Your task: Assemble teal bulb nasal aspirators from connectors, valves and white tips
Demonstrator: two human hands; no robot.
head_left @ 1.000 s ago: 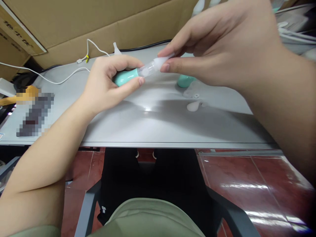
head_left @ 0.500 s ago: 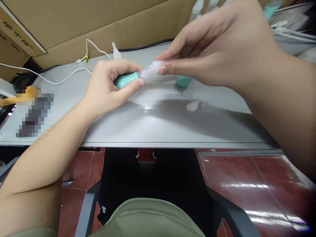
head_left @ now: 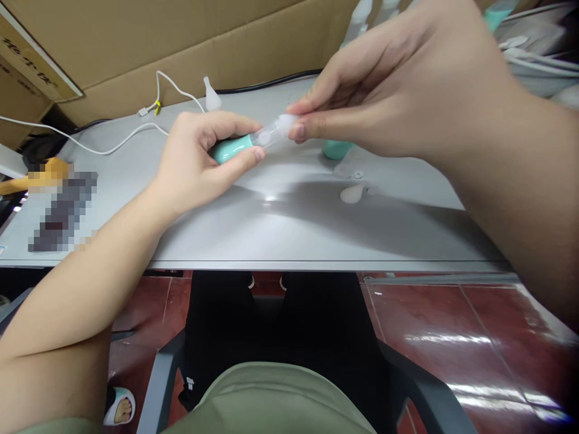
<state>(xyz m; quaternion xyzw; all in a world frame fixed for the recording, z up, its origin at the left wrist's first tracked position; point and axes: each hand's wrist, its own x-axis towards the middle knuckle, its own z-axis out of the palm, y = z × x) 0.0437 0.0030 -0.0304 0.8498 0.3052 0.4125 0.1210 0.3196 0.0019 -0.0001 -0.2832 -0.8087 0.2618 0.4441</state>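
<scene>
Above the table, my left hand point(head_left: 203, 150) wraps round the teal body of a nasal aspirator point(head_left: 233, 147) with a clear front section. My right hand point(head_left: 389, 90) pinches the white soft tip point(head_left: 284, 125) at the aspirator's front end between thumb and index finger. The tip meets the clear section; how firmly it sits there I cannot tell. Beneath my right hand, a second teal body point(head_left: 337, 149) is partly hidden. Nearer the edge lie a white teardrop-shaped tip point(head_left: 353, 193) and a clear plastic piece point(head_left: 347, 170).
Another white tip point(head_left: 211, 96) stands at the back beside a white cable point(head_left: 122, 144). Cardboard point(head_left: 253, 42) lines the rear. More teal-and-clear devices point(head_left: 357, 27) stand behind my right hand. A blurred-out dark object point(head_left: 63, 211) lies left. A person's sandalled foot point(head_left: 122, 407) shows on the floor.
Both hands keep their grip on the aspirator and its tip, with barely any shift. A person's sandalled foot has come into view at the lower left.
</scene>
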